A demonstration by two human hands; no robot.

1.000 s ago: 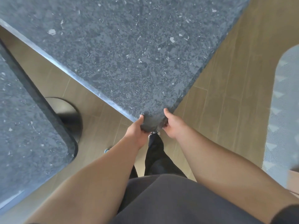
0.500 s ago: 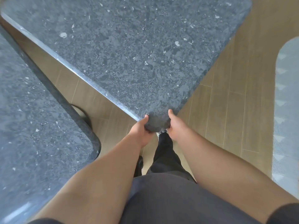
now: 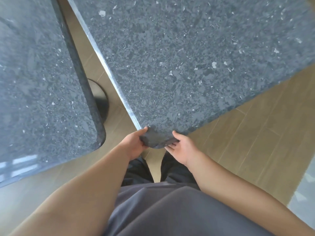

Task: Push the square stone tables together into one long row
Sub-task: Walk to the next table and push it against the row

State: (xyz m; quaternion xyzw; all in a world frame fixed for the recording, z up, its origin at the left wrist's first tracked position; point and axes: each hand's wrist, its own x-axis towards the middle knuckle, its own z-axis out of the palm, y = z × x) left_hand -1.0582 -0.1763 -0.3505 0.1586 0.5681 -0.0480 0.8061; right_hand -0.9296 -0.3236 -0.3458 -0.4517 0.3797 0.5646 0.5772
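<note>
A square table with a dark speckled stone top fills the upper middle and right, its near rounded corner pointing at me. My left hand grips that corner from the left, thumb on top. My right hand holds the corner from the right, palm turned up, fingers under the edge and thumb on the rim. A second stone table lies at the left, its rounded corner close to my left arm. A narrow wedge of floor separates the two tops, wider toward me.
A round dark table base stands on the floor in the gap, under the left table. Pale wood-look floor spreads to the right. A grey patterned rug edges in at the lower right. My dark trousers fill the bottom.
The table I hold has swung toward the left table, and the gap between the two tops has narrowed. My right hand has turned palm up under the corner.
</note>
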